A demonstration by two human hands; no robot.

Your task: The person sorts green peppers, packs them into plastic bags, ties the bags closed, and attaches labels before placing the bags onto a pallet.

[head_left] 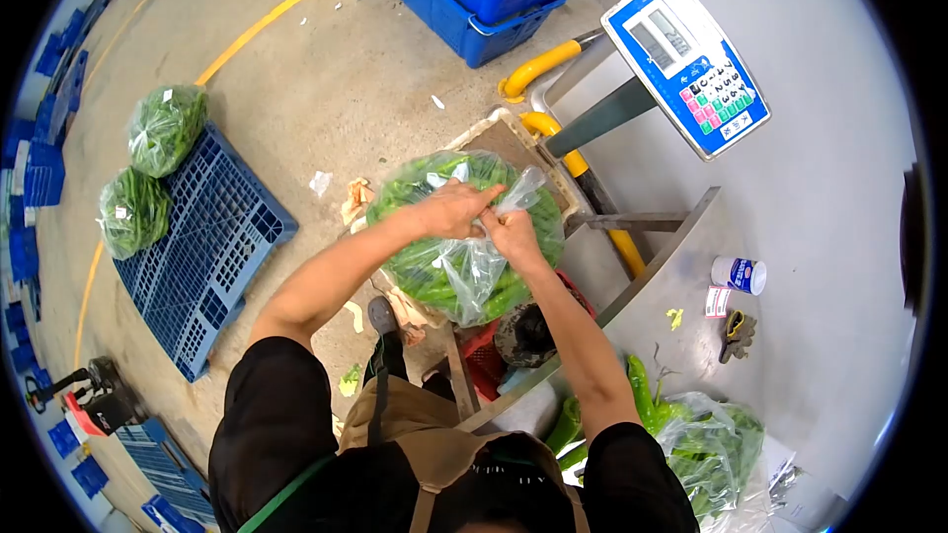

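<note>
A bulging clear plastic bag (464, 281) of long green peppers stands in front of me on the weighing scale's platform (509, 138). My left hand (456, 209) lies across the top of the bag, its fingers closed on the gathered plastic. Close against it, my right hand (512, 237) pinches the twisted neck of the bag (523, 190), whose loose end sticks up beyond the fingers. The fingertips of both hands are partly hidden where they meet. Back to the right, the scale's display (681, 64) faces up with lit digits.
Two filled bags (135, 212) rest by a blue pallet (212, 247) at left. Blue crates (474, 0) stand behind. On the metal table (790, 237) at right are a cup (739, 274), a glove (737, 336) and another pepper bag (713, 444). A yellow rail (625, 247) runs beside the scale.
</note>
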